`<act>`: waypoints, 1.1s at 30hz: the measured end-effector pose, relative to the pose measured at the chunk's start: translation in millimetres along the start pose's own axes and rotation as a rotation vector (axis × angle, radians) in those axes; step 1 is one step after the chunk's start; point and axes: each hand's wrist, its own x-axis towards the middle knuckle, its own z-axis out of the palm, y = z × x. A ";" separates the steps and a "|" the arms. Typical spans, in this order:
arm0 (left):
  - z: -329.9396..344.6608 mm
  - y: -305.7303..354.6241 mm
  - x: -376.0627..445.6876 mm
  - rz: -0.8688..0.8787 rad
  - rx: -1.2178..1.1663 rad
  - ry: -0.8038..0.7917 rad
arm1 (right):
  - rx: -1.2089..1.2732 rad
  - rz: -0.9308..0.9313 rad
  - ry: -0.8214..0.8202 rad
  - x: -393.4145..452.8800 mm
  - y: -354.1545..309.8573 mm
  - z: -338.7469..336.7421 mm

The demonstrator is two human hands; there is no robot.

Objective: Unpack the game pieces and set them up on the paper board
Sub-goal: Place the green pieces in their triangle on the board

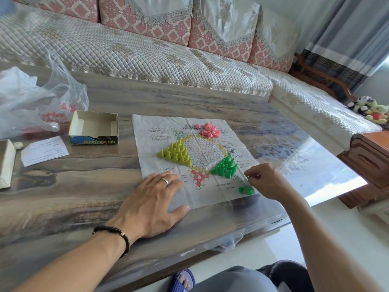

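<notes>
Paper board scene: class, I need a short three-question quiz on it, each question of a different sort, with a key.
1. True or false: the pink pieces stand in neat rows.
2. Which hand lies flat on the paper board?
A. left hand
B. right hand
C. neither
3. Fill in: loose beside the right hand, apart from the set-up green pieces, lie a few ____ pieces.

Key:
1. False; they lie in a heap.
2. A
3. green
</notes>
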 end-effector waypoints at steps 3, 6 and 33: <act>0.0 0.4 -0.1 -0.001 -0.006 -0.001 | 0.056 0.017 0.088 2.4 -2.4 1.1; 0.3 -0.4 0.0 -0.002 -0.005 -0.009 | 0.156 0.029 0.172 6.2 -4.6 5.6; 0.7 -1.2 -0.6 0.010 0.012 0.012 | 0.323 0.005 0.158 -20.6 -10.0 10.8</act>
